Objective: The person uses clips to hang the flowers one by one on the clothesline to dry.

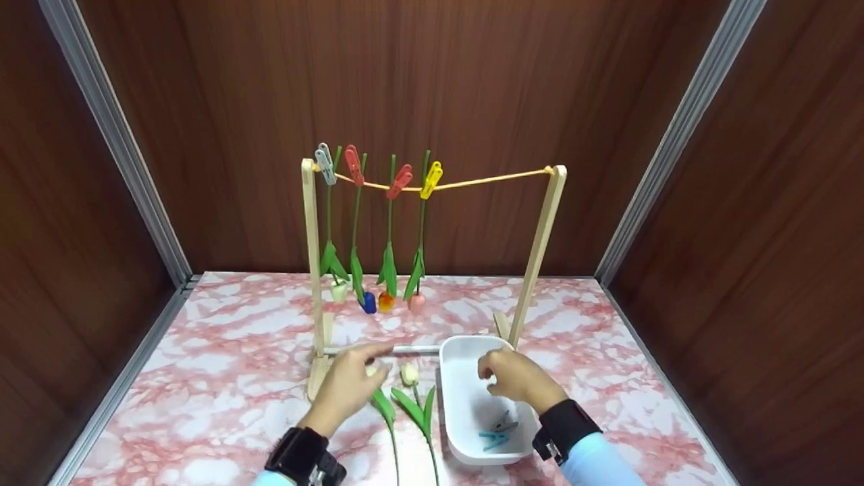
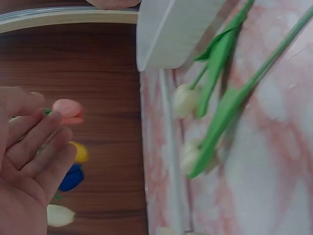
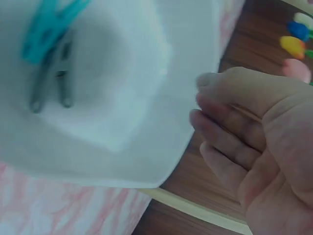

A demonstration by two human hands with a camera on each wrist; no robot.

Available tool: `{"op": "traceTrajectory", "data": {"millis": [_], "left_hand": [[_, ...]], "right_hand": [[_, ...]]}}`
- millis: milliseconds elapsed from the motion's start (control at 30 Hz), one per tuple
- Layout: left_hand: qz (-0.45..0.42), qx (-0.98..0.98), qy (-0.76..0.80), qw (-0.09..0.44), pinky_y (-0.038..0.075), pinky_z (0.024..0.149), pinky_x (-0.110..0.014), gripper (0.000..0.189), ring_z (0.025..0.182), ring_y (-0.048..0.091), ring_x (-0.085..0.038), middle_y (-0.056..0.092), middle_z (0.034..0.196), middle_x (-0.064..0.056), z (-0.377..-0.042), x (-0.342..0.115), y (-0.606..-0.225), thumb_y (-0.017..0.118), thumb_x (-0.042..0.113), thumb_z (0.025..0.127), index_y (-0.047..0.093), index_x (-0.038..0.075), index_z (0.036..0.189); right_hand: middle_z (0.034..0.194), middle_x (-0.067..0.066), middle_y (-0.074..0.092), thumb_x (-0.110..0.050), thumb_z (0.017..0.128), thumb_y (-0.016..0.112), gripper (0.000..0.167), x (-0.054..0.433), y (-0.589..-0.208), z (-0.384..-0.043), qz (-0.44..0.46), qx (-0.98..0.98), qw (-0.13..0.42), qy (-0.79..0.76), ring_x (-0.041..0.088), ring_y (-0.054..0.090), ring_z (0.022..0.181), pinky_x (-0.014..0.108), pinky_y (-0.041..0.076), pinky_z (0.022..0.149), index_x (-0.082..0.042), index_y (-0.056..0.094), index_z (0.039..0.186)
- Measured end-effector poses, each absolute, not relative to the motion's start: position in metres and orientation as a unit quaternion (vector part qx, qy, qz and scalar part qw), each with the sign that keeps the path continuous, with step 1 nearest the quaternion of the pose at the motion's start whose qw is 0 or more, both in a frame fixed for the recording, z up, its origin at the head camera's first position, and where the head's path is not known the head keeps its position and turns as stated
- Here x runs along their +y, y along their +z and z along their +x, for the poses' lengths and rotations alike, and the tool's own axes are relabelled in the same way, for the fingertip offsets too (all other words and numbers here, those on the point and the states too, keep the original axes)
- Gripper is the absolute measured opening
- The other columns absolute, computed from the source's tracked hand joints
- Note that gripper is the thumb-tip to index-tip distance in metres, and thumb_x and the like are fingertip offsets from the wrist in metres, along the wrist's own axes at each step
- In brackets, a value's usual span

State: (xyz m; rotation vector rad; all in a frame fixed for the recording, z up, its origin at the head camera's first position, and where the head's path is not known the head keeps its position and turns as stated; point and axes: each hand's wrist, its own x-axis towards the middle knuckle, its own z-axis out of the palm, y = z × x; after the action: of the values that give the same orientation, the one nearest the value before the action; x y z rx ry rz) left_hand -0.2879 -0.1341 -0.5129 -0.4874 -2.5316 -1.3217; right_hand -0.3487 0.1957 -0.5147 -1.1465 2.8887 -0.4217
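Note:
My left hand (image 1: 349,381) hovers over two white tulips on the table, covering part of one. Of these, one tulip (image 1: 410,375) lies nearer the basin, the other tulip (image 2: 215,132) farther from it. The left fingers are extended with nothing in them in the left wrist view. My right hand (image 1: 518,378) hangs above the white basin (image 1: 453,405), fingers loosely bent and holding nothing. Inside the basin lie a teal clothespin (image 3: 49,29) and a grey clothespin (image 3: 63,73). Four-coloured tulips hang upside down from a cord, including a blue tulip (image 1: 368,302) and a pink tulip (image 1: 417,302).
A wooden frame (image 1: 312,263) holds up the yellow cord (image 1: 493,180). Grey, red and yellow clothespins, such as the yellow clothespin (image 1: 431,179), pinch the hanging stems on its left part. Brown panels (image 1: 472,81) enclose the marbled table (image 1: 202,378) at back and sides.

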Motion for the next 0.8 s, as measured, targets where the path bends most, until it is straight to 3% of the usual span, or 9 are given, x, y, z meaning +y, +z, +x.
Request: {"op": "traceTrajectory", "data": {"millis": [167,333,500,667,800], "left_hand": [[-0.166,-0.875,-0.451,0.055,0.059,0.092,-0.051,0.037,0.114,0.069,-0.037,0.072,0.129,-0.012,-0.285,-0.129,-0.533,0.073,0.006,0.098,0.071,0.006,0.134],[-0.169,-0.877,-0.447,0.040,0.059,0.092,-0.050,0.036,0.113,0.069,-0.038,0.072,0.129,-0.011,-0.284,-0.125,-0.545,0.074,0.009,0.099,0.072,0.007,0.134],[-0.173,-0.873,-0.456,0.029,0.056,0.097,-0.053,0.031,0.116,0.067,-0.040,0.073,0.126,-0.013,-0.283,-0.123,-0.550,0.072,0.009,0.100,0.072,0.003,0.131],[-0.167,-0.877,-0.448,0.053,0.056,0.095,-0.053,0.029,0.113,0.069,-0.035,0.075,0.121,-0.011,-0.283,-0.123,-0.555,0.073,0.008,0.098,0.074,0.004,0.126],[-0.166,-0.875,-0.449,0.075,0.057,0.094,-0.053,0.027,0.111,0.070,-0.033,0.076,0.118,-0.010,-0.283,-0.123,-0.559,0.074,0.007,0.096,0.076,0.006,0.122]], "right_hand": [[0.082,0.005,0.068,0.010,0.070,0.084,0.024,0.196,-0.527,-0.339,-0.331,0.941,0.020,-0.073,0.021,0.062,0.071,0.040,0.057,0.066,-0.002,0.074,0.088],[0.083,0.003,0.068,0.006,0.068,0.088,0.026,0.196,-0.535,-0.332,-0.301,0.951,0.057,-0.030,0.024,0.065,0.075,0.044,0.059,0.071,-0.004,0.076,0.089],[0.079,-0.004,0.062,-0.001,0.063,0.097,0.033,0.197,-0.541,-0.327,-0.285,0.952,0.114,0.022,0.017,0.059,0.072,0.038,0.057,0.071,-0.011,0.073,0.084],[0.066,-0.005,0.056,0.012,0.060,0.087,0.033,0.201,-0.550,-0.323,-0.341,0.937,0.051,0.047,0.013,0.050,0.059,0.033,0.052,0.056,-0.012,0.066,0.068],[0.063,-0.002,0.056,0.012,0.067,0.082,0.029,0.203,-0.551,-0.324,-0.370,0.928,0.018,0.048,0.013,0.050,0.055,0.033,0.052,0.051,-0.011,0.065,0.065]]}}
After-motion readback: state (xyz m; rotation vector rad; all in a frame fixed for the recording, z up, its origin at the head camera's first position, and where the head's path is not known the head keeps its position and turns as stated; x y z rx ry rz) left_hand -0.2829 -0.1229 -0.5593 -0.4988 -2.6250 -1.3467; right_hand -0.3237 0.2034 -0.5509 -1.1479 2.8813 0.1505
